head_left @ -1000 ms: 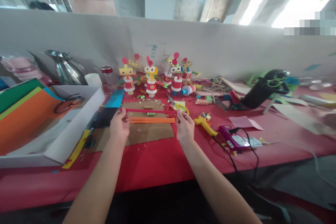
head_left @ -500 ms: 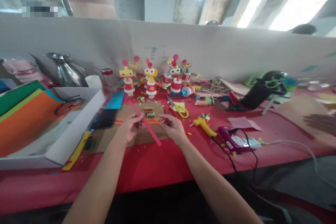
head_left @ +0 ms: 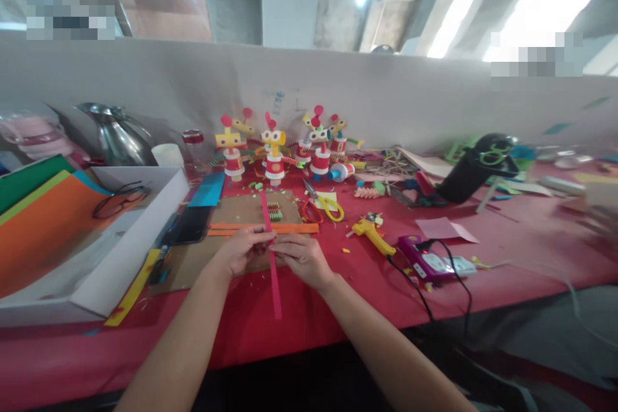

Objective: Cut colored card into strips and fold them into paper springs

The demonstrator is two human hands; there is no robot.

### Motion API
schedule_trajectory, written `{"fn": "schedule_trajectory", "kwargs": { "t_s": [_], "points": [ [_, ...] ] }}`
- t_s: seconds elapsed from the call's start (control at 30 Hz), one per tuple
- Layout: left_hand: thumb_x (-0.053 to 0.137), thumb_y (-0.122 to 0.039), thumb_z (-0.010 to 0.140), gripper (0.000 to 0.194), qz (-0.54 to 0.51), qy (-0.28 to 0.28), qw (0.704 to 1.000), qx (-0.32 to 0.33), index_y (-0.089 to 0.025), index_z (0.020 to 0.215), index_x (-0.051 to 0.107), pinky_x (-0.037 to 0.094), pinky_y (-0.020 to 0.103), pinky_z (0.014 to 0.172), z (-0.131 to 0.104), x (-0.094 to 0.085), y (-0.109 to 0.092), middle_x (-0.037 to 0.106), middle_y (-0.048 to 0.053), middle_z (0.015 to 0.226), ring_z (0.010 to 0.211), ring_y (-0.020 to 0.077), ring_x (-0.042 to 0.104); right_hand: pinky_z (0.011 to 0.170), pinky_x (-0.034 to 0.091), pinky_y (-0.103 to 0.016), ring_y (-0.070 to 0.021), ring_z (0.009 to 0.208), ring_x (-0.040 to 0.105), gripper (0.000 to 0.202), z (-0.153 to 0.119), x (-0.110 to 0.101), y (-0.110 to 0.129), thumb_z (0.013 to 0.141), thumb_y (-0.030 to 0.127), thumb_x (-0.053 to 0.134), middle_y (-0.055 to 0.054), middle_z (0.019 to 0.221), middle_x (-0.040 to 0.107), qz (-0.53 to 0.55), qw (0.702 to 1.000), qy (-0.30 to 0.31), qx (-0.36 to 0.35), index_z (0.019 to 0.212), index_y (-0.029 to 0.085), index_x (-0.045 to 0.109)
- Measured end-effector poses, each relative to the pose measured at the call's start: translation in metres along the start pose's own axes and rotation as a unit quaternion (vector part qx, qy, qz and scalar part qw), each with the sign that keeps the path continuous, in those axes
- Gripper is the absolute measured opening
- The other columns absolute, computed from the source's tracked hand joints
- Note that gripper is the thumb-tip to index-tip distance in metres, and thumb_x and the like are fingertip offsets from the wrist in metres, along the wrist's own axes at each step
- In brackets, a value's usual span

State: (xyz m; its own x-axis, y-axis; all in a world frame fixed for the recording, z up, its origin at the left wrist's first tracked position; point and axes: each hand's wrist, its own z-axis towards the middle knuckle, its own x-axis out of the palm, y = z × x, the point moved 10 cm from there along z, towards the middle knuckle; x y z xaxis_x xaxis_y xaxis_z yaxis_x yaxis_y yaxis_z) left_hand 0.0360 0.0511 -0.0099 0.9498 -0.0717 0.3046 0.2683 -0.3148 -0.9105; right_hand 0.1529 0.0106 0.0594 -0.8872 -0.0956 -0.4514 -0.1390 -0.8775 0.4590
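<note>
A long pink paper strip [head_left: 275, 290] runs nearly straight away from me, held about its middle. My left hand [head_left: 244, 251] pinches it from the left. From the right, my right hand [head_left: 304, 259] closes its thumb and fingers on the same stretch of strip. Beneath and beyond the hands lies a brown cardboard sheet [head_left: 232, 209], with orange paper strips [head_left: 299, 228] across it. Small folded paper springs [head_left: 275, 211] rest on the cardboard, partly behind the pink strip.
Paper-cup figures [head_left: 274, 164] stand along the wall. Yellow-handled scissors [head_left: 333, 208], a yellow glue gun [head_left: 374, 236] and a purple power strip [head_left: 425, 259] lie to the right. A white box [head_left: 130, 232] with coloured paper is at left; a black holder [head_left: 463, 174] leans at right.
My right hand has moved left and closed on the pink strip. The strip has turned from slanting to nearly straight up and down in view.
</note>
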Motion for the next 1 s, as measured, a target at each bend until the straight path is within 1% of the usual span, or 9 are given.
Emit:
{"fn": "schedule_trajectory", "kwargs": {
  "t_s": [0.17,0.3,0.43,0.5,0.6,0.73,0.8,0.87,1.0],
  "points": [
    [0.084,-0.02,0.059,0.02,0.001,0.016,1.0,-0.006,-0.013,0.068,0.068,0.037,0.019,0.051,-0.001,0.001,0.004,0.062,0.001,0.062,0.053,0.0076,0.052,0.081,0.057,-0.026,-0.0157,0.091,0.069,0.024,0.0,0.001,0.005,0.091,0.016,0.057,-0.007,0.101,0.073,-0.036,0.999,0.0,-0.021,0.108,0.022,0.073],
    [0.085,-0.023,0.058,0.022,-0.004,0.015,1.0,0.006,-0.013,0.069,0.068,0.038,0.018,0.051,0.001,0.0,0.003,0.061,0.0,0.062,0.054,0.007,0.052,0.079,0.057,-0.025,-0.0151,0.09,0.069,0.025,0.0,0.0,0.005,0.091,0.015,0.054,-0.007,0.1,0.073,-0.044,0.999,0.0,-0.026,0.107,0.023,0.073],
    [0.086,-0.026,0.057,0.025,-0.017,0.027,0.999,0.017,-0.014,0.071,0.068,0.04,0.019,0.054,0.002,0.003,0.003,0.06,0.0,0.063,0.056,0.0076,0.053,0.08,0.057,-0.026,-0.015,0.091,0.069,0.027,-0.001,0.0,0.002,0.091,0.014,0.054,-0.006,0.101,0.073,-0.048,0.999,-0.002,-0.019,0.107,0.024,0.072],
    [0.086,-0.027,0.056,0.027,-0.026,0.022,0.999,0.018,-0.015,0.073,0.069,0.041,0.02,0.055,0.002,0.002,0.003,0.061,0.0,0.064,0.057,0.0082,0.054,0.08,0.056,-0.026,-0.0151,0.092,0.069,0.026,-0.001,0.0,0.002,0.091,0.013,0.054,-0.006,0.101,0.072,-0.045,0.999,-0.003,-0.018,0.106,0.024,0.073],
    [0.087,-0.026,0.054,0.028,-0.029,-0.015,0.999,0.029,-0.014,0.072,0.069,0.04,0.018,0.052,0.004,-0.008,-0.002,0.062,0.0,0.063,0.054,0.0067,0.052,0.077,0.056,-0.024,-0.0147,0.089,0.069,0.024,0.0,0.002,0.005,0.09,0.013,0.055,-0.006,0.098,0.072,-0.052,0.998,0.012,-0.022,0.102,0.023,0.073],
    [0.087,-0.023,0.052,0.027,-0.072,-0.087,0.99,0.08,-0.013,0.066,0.067,0.038,0.016,0.049,0.006,-0.034,-0.017,0.06,-0.002,0.061,0.052,0.0049,0.05,0.067,0.053,-0.02,-0.013,0.08,0.068,0.021,-0.002,0.011,0.005,0.09,0.016,0.056,-0.006,0.091,0.072,-0.066,0.996,0.058,-0.013,0.1,0.021,0.074],
    [0.087,-0.02,0.052,0.026,-0.094,-0.114,0.985,0.088,-0.013,0.066,0.066,0.038,0.016,0.048,0.007,-0.045,-0.018,0.061,-0.002,0.061,0.052,0.0057,0.052,0.067,0.053,-0.02,-0.0126,0.08,0.068,0.021,-0.003,0.014,0.004,0.091,0.018,0.056,-0.005,0.092,0.073,-0.068,0.995,0.072,-0.006,0.102,0.022,0.073],
    [0.085,-0.018,0.053,0.025,-0.1,-0.134,0.982,0.085,-0.013,0.067,0.066,0.037,0.015,0.047,0.007,-0.052,-0.017,0.061,-0.001,0.06,0.052,0.0062,0.054,0.07,0.053,-0.02,-0.0126,0.081,0.068,0.022,-0.004,0.016,0.003,0.092,0.02,0.055,-0.005,0.093,0.073,-0.067,0.994,0.081,0.0,0.103,0.023,0.073],
    [0.083,-0.015,0.055,0.022,-0.101,-0.155,0.979,0.08,-0.013,0.067,0.064,0.035,0.014,0.044,0.008,-0.058,-0.015,0.06,-0.002,0.058,0.05,0.0059,0.054,0.073,0.054,-0.021,-0.0129,0.083,0.069,0.022,-0.004,0.019,0.005,0.093,0.021,0.053,-0.005,0.093,0.074,-0.066,0.993,0.097,-0.004,0.103,0.023,0.073]
  ]
}}
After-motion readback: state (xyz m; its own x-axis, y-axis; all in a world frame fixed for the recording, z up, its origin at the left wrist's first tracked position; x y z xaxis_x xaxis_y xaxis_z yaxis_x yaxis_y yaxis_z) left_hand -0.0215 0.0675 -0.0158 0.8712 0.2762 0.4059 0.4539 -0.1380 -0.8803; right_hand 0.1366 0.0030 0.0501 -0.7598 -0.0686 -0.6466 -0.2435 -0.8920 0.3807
